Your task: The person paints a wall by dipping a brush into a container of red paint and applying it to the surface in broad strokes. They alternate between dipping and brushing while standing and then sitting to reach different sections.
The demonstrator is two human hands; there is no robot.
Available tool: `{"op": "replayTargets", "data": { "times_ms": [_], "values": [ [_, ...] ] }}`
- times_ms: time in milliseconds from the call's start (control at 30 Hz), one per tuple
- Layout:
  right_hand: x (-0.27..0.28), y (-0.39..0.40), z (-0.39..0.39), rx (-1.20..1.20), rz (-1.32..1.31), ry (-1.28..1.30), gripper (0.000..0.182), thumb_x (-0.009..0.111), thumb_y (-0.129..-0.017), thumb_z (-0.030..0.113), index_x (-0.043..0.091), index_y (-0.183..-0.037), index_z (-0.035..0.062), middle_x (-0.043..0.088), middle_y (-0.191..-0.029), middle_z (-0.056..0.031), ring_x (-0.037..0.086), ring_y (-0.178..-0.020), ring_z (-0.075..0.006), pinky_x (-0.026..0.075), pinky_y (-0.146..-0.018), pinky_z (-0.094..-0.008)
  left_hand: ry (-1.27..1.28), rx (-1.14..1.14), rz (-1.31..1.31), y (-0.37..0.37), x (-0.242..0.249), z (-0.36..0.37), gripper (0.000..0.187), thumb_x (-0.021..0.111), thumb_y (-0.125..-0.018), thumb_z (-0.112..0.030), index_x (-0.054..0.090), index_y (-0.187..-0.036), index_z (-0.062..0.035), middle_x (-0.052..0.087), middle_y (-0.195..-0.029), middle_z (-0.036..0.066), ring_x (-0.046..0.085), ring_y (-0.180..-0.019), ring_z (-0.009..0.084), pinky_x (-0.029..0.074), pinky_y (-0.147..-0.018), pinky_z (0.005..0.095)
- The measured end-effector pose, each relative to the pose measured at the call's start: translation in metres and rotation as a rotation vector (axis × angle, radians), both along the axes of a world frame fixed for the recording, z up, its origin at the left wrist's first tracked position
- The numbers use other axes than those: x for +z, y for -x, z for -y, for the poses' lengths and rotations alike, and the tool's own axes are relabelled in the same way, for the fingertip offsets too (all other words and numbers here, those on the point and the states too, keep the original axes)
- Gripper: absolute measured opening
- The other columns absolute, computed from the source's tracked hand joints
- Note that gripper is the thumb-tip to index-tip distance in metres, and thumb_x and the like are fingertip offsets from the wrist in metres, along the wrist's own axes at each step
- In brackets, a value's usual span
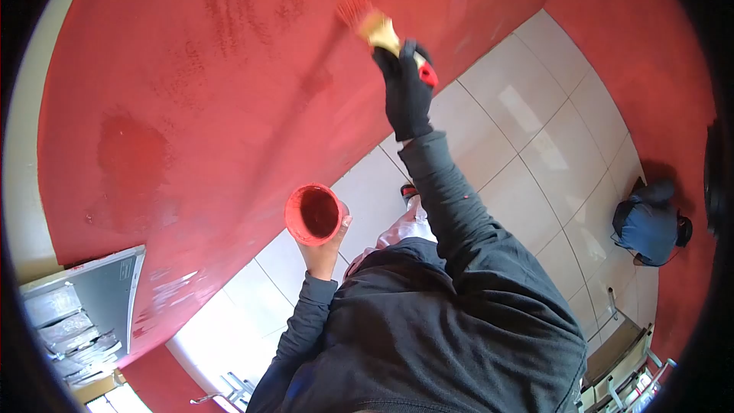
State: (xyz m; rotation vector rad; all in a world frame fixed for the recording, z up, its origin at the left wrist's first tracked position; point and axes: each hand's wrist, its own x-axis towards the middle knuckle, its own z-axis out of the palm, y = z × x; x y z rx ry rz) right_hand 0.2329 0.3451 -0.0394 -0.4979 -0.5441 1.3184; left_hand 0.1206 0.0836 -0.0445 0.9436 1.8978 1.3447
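My left hand [327,251] is wrapped round a red-coated paint cup [293,218] with dark red paint inside. My bare fingers grip its side and the mouth faces up toward me. In a black glove, my right hand [408,95] is closed round the handle of a paintbrush [379,33]. The brush has a pale yellowish middle, a red handle end and red-wet bristles, slightly blurred. Those bristles are right at the red wall [267,99], which shows darker wet patches and rough strokes near them.
Pale floor tiles [505,115] run along the wall's foot. At the right, another person [650,226] crouches by a second red wall [650,46]. A dark panel [118,294] with a light frame is at lower left, and metal-framed equipment [619,382] stands at lower right.
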Motion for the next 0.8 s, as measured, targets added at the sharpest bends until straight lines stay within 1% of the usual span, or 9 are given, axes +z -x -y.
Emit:
{"op": "replayTargets", "data": {
  "times_ms": [67, 167, 267, 433, 500, 633, 700, 767, 800],
  "values": [
    [-0.079, 0.012, 0.014, -0.009, -0.197, 0.258, 0.03, 0.057, -0.092, 0.021, 0.046, -0.111, 0.0005, 0.056, -0.099, -0.0128, 0.061, -0.092, -0.0228, 0.054, -0.082, -0.0342, -0.041, 0.019, -0.04, -0.004, 0.004, 0.0, 0.068, 0.085, -0.066, -0.024, 0.047, -0.12, -0.0064, 0.054, -0.113, 0.007, 0.053, -0.103, 0.0192, 0.045, -0.089, 0.0336],
    [-0.15, 0.009, 0.031, -0.036, -0.008, 0.474, 0.025, 0.058, -0.09, 0.016, 0.049, -0.108, 0.0024, 0.058, -0.1, -0.0133, 0.063, -0.087, -0.0223, 0.056, -0.076, -0.0318, -0.074, 0.029, -0.086, 0.001, 0.004, 0.005, 0.061, 0.084, -0.067, -0.028, 0.052, -0.115, -0.0064, 0.057, -0.108, 0.005, 0.054, -0.099, 0.0178, 0.045, -0.086, 0.0324],
    [-0.115, 0.011, 0.018, -0.027, -0.06, 0.395, 0.024, 0.058, -0.09, 0.016, 0.05, -0.108, 0.0031, 0.056, -0.102, -0.0111, 0.061, -0.087, -0.0199, 0.054, -0.078, -0.0322, -0.035, 0.03, -0.07, 0.004, 0.004, 0.012, 0.068, 0.084, -0.066, -0.024, 0.047, -0.12, -0.0063, 0.054, -0.114, 0.007, 0.052, -0.104, 0.0196, 0.045, -0.089, 0.0337],
    [0.068, 0.001, 0.009, 0.032, -0.212, -0.05, 0.024, 0.054, -0.092, 0.015, 0.046, -0.11, 0.0011, 0.055, -0.103, -0.0127, 0.06, -0.095, -0.0234, 0.053, -0.085, -0.0366, -0.029, -0.003, 0.02, 0.018, -0.02, 0.025, 0.072, 0.085, -0.064, -0.017, 0.044, -0.123, -0.0057, 0.053, -0.117, 0.008, 0.053, -0.106, 0.021, 0.045, -0.09, 0.0346],
    [0.072, 0.003, 0.01, 0.036, -0.229, -0.121, 0.023, 0.054, -0.093, 0.018, 0.048, -0.107, 0.0009, 0.056, -0.103, -0.0134, 0.06, -0.096, -0.0233, 0.051, -0.088, -0.0366, -0.143, -0.022, -0.078, 0.011, -0.009, 0.022, 0.046, 0.081, -0.07, -0.014, 0.053, -0.106, -0.0062, 0.059, -0.096, 0.002, 0.055, -0.091, 0.0142, 0.045, -0.083, 0.0293],
    [-0.01, 0.023, 0.002, 0.117, -0.35, 0.054, 0.023, 0.057, -0.091, 0.018, 0.05, -0.106, 0.0009, 0.058, -0.102, -0.0125, 0.059, -0.096, -0.0209, 0.049, -0.089, -0.0331, -0.156, 0.045, -0.048, 0.007, 0.008, 0.032, 0.051, 0.082, -0.069, -0.016, 0.053, -0.109, -0.0063, 0.059, -0.1, 0.003, 0.056, -0.094, 0.0153, 0.045, -0.084, 0.03],
    [-0.078, 0.026, 0.012, -0.247, 0.735, -0.131, 0.025, 0.062, -0.088, 0.013, 0.05, -0.106, 0.0005, 0.058, -0.1, -0.0094, 0.057, -0.092, -0.0177, 0.048, -0.081, -0.028, -0.117, 0.058, -0.07, 0.009, 0.011, 0.04, 0.065, 0.085, -0.064, -0.015, 0.049, -0.117, -0.0047, 0.057, -0.11, 0.007, 0.055, -0.1, 0.0187, 0.047, -0.086, 0.033],
    [-0.117, 0.02, 0.03, -0.275, 1.005, -0.049, 0.022, 0.056, -0.092, 0.018, 0.051, -0.106, 0.0025, 0.054, -0.106, -0.0066, 0.057, -0.091, -0.0153, 0.051, -0.08, -0.0272, -0.132, 0.08, -0.056, 0.011, 0.013, 0.048, 0.066, 0.085, -0.063, -0.016, 0.049, -0.117, -0.0045, 0.057, -0.11, 0.007, 0.055, -0.1, 0.0189, 0.047, -0.086, 0.0331],
    [-0.156, 0.02, 0.03, -0.156, 0.732, -0.011, 0.022, 0.057, -0.091, 0.02, 0.052, -0.106, 0.0039, 0.055, -0.103, -0.0064, 0.058, -0.09, -0.0154, 0.051, -0.079, -0.0277, -0.133, 0.086, -0.04, 0.012, 0.014, 0.051, 0.067, 0.086, -0.063, -0.016, 0.048, -0.117, -0.0042, 0.056, -0.111, 0.007, 0.055, -0.1, 0.0191, 0.047, -0.086, 0.0332]
  ]
}}
